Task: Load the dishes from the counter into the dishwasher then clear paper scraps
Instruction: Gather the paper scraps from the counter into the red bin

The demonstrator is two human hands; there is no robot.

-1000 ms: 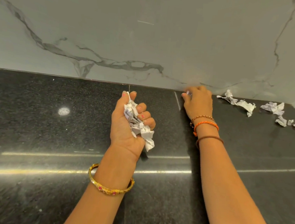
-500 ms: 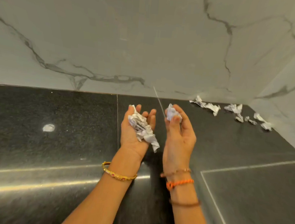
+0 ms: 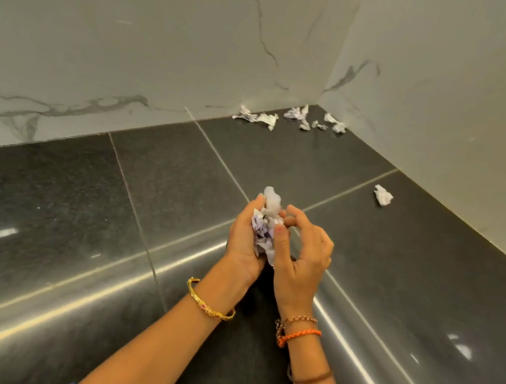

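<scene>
A: Status?
B: My left hand (image 3: 243,236) grips a wad of crumpled paper scraps (image 3: 266,223) above the black counter (image 3: 63,207). My right hand (image 3: 303,250) is beside it, thumb on the wad, fingers loosely curled.
A: What's on the counter?
B: Loose scraps (image 3: 290,119) in the far corner by the marble wall (image 3: 136,46). One single scrap (image 3: 383,195) lies well apart, near the right wall.

Bare counter (image 3: 323,167) lies open between hands (image 3: 272,238) and corner scraps (image 3: 291,117).
</scene>
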